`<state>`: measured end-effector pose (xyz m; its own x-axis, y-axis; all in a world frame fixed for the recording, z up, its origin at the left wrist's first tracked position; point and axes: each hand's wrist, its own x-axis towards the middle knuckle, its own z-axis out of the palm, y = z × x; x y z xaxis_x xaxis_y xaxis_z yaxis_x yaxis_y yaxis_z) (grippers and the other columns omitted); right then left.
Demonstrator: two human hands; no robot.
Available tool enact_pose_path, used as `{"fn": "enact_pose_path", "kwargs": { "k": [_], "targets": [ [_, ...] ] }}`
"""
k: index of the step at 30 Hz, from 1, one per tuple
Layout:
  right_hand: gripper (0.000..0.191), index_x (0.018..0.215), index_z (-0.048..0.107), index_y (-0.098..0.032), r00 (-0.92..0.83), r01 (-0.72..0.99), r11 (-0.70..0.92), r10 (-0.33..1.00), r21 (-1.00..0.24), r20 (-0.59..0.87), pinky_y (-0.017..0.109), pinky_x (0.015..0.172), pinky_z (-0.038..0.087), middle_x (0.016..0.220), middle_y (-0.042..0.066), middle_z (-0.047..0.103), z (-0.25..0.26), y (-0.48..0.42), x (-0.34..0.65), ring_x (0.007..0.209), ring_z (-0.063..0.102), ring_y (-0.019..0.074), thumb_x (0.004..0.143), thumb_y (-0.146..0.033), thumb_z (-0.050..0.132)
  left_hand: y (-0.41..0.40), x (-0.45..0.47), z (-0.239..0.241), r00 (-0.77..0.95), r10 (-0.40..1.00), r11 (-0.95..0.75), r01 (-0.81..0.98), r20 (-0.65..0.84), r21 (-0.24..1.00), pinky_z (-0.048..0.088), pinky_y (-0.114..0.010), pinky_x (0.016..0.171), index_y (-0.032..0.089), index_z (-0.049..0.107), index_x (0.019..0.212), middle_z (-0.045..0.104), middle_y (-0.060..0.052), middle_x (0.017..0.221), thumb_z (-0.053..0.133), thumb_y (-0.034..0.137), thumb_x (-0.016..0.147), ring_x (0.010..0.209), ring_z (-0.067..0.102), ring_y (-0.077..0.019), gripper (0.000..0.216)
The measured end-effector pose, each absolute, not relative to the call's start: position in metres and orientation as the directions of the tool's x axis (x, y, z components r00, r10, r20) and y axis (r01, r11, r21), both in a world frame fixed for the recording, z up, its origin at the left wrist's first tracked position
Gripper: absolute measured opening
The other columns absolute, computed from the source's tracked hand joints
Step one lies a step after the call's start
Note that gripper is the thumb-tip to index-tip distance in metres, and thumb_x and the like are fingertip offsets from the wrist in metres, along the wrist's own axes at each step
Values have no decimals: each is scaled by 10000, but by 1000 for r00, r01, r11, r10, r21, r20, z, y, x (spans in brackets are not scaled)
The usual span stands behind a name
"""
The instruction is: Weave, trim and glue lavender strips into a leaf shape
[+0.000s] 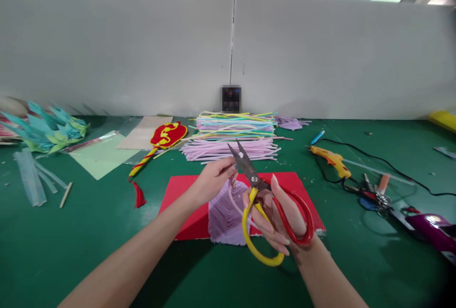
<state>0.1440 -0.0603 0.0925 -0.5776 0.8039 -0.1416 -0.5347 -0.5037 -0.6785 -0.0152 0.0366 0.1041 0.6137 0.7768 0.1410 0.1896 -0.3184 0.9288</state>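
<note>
My right hand (281, 215) grips a pair of scissors (261, 203) with one yellow and one red handle loop, blades slightly apart and pointing up and left. My left hand (213, 177) pinches a thin pink strip (233, 194) just left of the blades. Below both hands lies a lilac piece made of folded strips (224, 217) on a red sheet (181, 203). Behind them sits a stack of pastel strips (235, 139).
A yellow glue gun (331, 158) with a black cable, pliers and small tools (377, 196) and a purple tool (432, 227) lie to the right. At left are a red and yellow ornament (166, 139), teal paper shapes (46, 129), clear glue sticks (30, 177). A white partition stands behind.
</note>
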Motion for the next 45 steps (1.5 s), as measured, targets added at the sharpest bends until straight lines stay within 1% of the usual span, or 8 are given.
{"fn": "enact_pose_path", "kwargs": {
  "k": [5,11,17,21,30,35,39,45],
  "targets": [
    [692,979,529,-145,-559,-502,-508,808,-700,-186,177,240,336,482,-59,488,94,-62,145,227,298,44,777,-750,261,37,-15,106,610,780,-319,195,140,927,407,-217,539,188,501,701,480,24,601,414,290,847,523,490,-109,199],
    [665,978,521,-145,-598,-583,-511,796,-631,-92,157,231,342,497,-53,504,90,-61,144,221,309,40,847,-682,152,36,-15,106,606,789,-302,232,105,925,410,-210,535,170,540,800,474,25,629,406,249,830,535,487,-102,158],
    [699,935,534,-119,-610,-646,-509,792,-569,-16,153,241,364,495,-28,501,91,-59,145,219,304,36,887,-597,25,38,-17,107,610,784,-359,291,116,887,409,-219,547,169,543,801,497,23,615,390,234,845,540,502,-106,172],
    [706,929,539,-117,-611,-663,-509,791,-550,5,153,231,351,463,-28,489,92,-59,146,209,281,40,893,-574,3,40,-18,105,618,776,-378,296,126,877,402,-221,545,173,521,772,494,27,612,389,233,853,538,501,-105,167],
    [840,939,531,-123,-643,-646,-540,766,-540,4,153,231,341,488,-9,520,90,-57,147,216,278,35,799,-684,-78,44,-18,96,616,777,-381,297,129,876,385,-216,543,180,506,769,480,33,620,386,235,869,547,487,-100,166],
    [905,995,521,-111,-644,-631,-544,765,-553,-17,154,240,352,495,-3,535,90,-57,147,229,308,38,738,-763,-50,44,-17,95,612,780,-383,298,133,874,384,-207,545,182,497,755,484,34,626,384,210,857,554,485,-98,154],
    [909,1034,514,-105,-643,-631,-544,766,-554,-19,152,249,359,502,-3,541,90,-57,147,234,323,38,737,-775,-24,43,-18,95,617,777,-385,302,129,872,384,-202,541,182,502,755,484,35,619,385,200,845,547,479,-97,149],
    [884,950,535,-108,-630,-657,-531,776,-535,3,161,245,362,505,6,534,89,-57,147,237,336,44,760,-738,-55,44,-17,92,624,773,-376,305,115,875,380,-203,531,177,527,789,496,25,634,390,207,845,553,476,-102,151]
  ]
}}
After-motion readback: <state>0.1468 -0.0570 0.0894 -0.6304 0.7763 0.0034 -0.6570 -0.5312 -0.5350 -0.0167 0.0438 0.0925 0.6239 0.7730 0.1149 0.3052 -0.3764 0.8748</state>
